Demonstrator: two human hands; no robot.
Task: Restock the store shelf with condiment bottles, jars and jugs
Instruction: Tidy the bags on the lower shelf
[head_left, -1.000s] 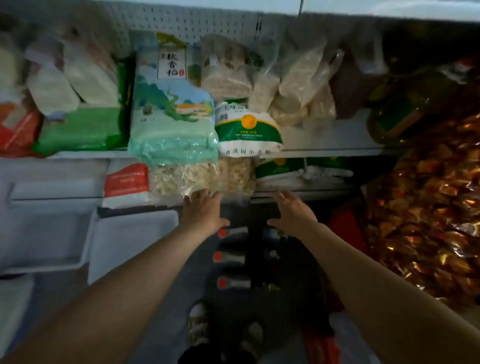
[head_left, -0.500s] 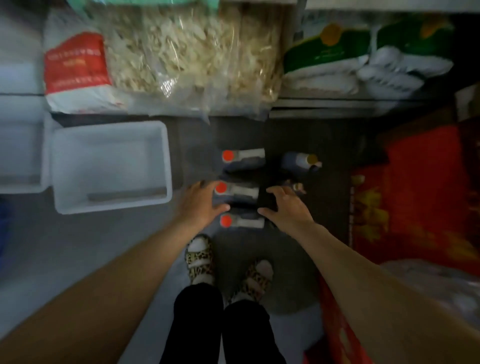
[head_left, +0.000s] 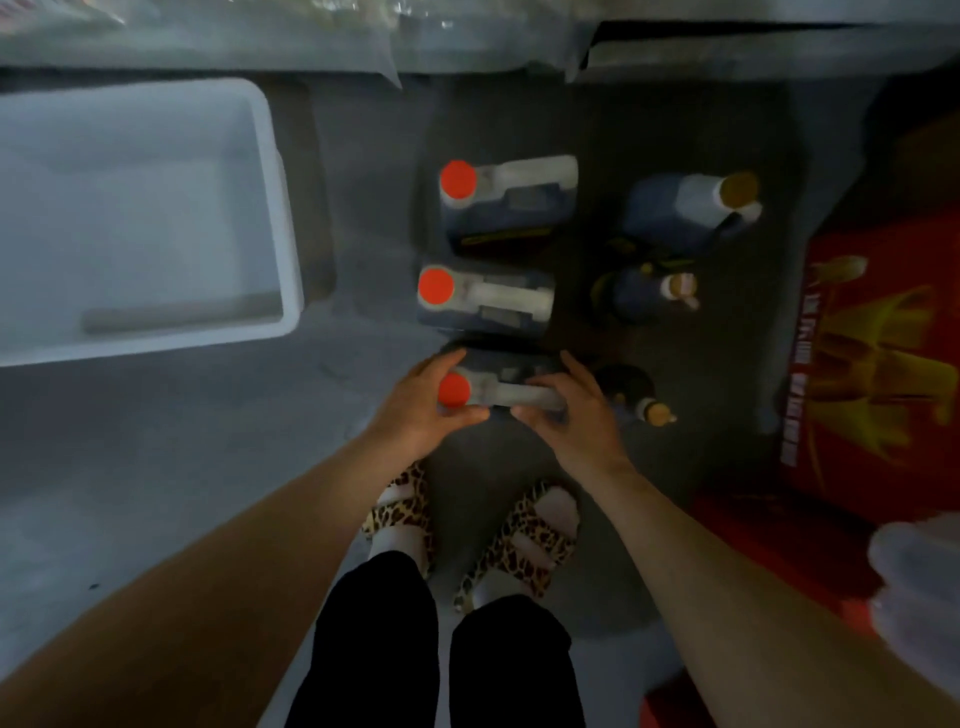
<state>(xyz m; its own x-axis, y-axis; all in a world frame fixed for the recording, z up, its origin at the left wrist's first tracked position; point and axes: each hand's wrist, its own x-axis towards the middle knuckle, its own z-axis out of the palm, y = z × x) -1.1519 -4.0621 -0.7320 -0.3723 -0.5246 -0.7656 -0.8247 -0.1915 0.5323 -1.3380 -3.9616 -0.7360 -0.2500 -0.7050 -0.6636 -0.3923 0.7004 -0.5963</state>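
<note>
While standing on the grey floor nearest the leopard-print sandals (head_left: 400, 512), dark plastic jug with round orange cap and pale handle (head_left: 501, 387) sits between hands: left hand (head_left: 423, 402) curls around cap end, right hand (head_left: 569, 410) grips handle.

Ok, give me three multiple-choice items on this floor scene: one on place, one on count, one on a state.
1. Where is the white tub?
A. Left of the jugs
B. Right of the red box
C. Between the feet

2. How many jugs with orange caps show?
A. One
B. Three
C. Five

3. What are the hands doing?
A. Hanging idle
B. Gripping the white tub
C. Holding the nearest jug

Answers:
1. A: the tub sits on the floor left of the far jug and middle jug.
2. B: three orange caps stand in a row.
3. C: the left hand wraps round the cap end of the nearest jug, and the right hand holds its handle.
</note>
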